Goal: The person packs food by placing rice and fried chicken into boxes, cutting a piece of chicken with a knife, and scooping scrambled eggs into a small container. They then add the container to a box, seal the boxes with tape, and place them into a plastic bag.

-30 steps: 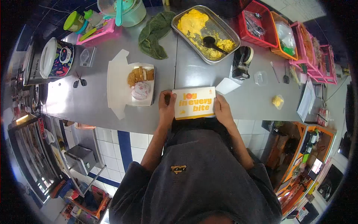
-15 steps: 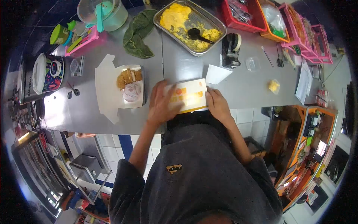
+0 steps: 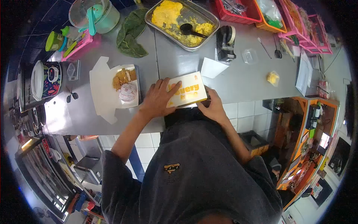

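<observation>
A closed white paper food box [image 3: 191,91] with yellow and orange print lies at the table's front edge, close to my body. My left hand [image 3: 158,100] grips its left end, with the thumb lying across the lid. At the right end, my right hand [image 3: 212,106] is curled round the near corner; part of its fingers is hidden behind the box. Left of my left hand stands an open paper box [image 3: 101,87] holding sliced breaded fried meat [image 3: 125,77] and a pale pinkish scoop of food [image 3: 128,92].
A metal tray [image 3: 156,27] of yellow scrambled egg with a black ladle [image 3: 192,30] stands at the back. Beside it are a green cloth [image 3: 131,35], a tape dispenser [image 3: 225,46] and a white paper piece [image 3: 213,68]. Baskets [image 3: 238,15] line the back right.
My left hand, blurred over the box before, now grips its left end with more of the print showing. The box is slightly turned. The whole view has shifted a little.
</observation>
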The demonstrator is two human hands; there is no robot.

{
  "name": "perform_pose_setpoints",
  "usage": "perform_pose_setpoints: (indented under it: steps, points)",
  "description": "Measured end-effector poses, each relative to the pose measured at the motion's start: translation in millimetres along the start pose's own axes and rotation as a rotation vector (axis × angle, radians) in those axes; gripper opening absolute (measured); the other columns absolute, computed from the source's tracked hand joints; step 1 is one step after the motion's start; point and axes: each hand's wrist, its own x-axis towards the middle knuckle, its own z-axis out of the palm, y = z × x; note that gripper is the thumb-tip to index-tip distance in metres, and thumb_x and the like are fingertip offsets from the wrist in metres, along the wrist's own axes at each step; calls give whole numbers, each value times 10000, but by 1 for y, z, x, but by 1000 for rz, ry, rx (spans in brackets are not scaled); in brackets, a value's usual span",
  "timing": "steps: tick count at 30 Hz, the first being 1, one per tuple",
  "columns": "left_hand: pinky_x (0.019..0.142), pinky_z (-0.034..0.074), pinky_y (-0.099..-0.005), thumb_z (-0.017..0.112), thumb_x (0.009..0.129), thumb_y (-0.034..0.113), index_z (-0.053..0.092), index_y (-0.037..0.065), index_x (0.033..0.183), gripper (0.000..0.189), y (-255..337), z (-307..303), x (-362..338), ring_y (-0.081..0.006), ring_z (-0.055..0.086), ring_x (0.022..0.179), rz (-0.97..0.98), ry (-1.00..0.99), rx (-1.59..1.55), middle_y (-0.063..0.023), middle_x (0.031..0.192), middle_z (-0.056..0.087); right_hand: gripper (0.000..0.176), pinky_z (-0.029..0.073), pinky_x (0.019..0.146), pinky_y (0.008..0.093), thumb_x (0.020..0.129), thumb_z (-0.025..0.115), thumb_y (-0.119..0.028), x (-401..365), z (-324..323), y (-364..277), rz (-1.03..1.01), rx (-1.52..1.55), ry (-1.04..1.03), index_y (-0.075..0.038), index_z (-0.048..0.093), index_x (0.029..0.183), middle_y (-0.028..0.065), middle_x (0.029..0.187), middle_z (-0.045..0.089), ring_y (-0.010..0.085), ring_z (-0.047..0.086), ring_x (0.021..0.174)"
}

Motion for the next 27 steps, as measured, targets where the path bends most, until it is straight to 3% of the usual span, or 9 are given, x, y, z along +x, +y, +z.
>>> perform_pose_setpoints:
  steps: [4,6,10,11,13,16,20,22,27]
  points:
    - [1065,314,-551,720,724,546,405,181,1478,895,-10,25,-2,-449,379,1259,70,120,107,-252,1394,358,695,497,943,396,775,716,-122,-2,7,-5,115,46,16,33,407,1378,251,1213,503,344,516,1169]
    - [1069,292,-570,682,750,551,407,162,1476,869,-13,29,-2,-460,369,1262,102,139,100,-264,1398,350,744,452,991,431,771,715,-128,-3,5,-13,210,203,-6,23,357,1405,258,1270,450,378,463,1209]
    - [1081,253,-594,572,789,563,449,96,1442,811,-27,45,-3,-473,356,1267,178,281,-43,-300,1396,350,751,431,1013,456,772,710,-132,-4,18,13,132,149,2,15,342,1410,262,1291,420,385,426,1233]
    - [1081,253,-594,572,789,563,449,96,1442,811,-29,54,-2,-473,356,1267,183,278,-40,-300,1396,350,743,418,1026,459,774,707,-133,-5,19,14,120,167,5,15,347,1407,261,1291,421,383,417,1238]
    - [1089,241,-602,556,779,536,447,50,1431,820,-32,70,0,-500,338,1282,172,482,-247,-327,1410,327,735,406,1039,462,775,704,-134,-4,21,13,113,198,23,15,352,1403,259,1290,421,382,407,1243]
    - [1094,231,-610,563,775,553,433,34,1433,848,-36,84,-1,-518,319,1298,122,533,-279,-339,1421,312,738,383,1054,466,775,703,-134,-5,20,6,165,165,26,19,346,1401,260,1288,427,382,400,1242]
    - [1097,225,-615,583,763,595,411,69,1456,886,-33,68,-2,-501,301,1327,148,450,-86,-325,1430,315,737,377,1048,471,770,701,-144,-3,24,10,182,143,19,25,340,1390,262,1279,438,385,399,1220]
    - [1097,223,-615,651,745,576,406,140,1474,884,-14,35,-3,-486,297,1342,118,179,120,-313,1465,287,735,383,1040,470,769,699,-145,0,24,15,156,119,30,27,338,1387,265,1277,440,387,400,1211]
    - [1096,230,-613,646,814,493,402,269,1481,745,1,25,9,-463,302,1348,139,117,74,-294,1498,259,679,405,1017,465,763,686,-141,7,29,26,321,179,27,16,398,1357,257,1215,498,384,435,1183]
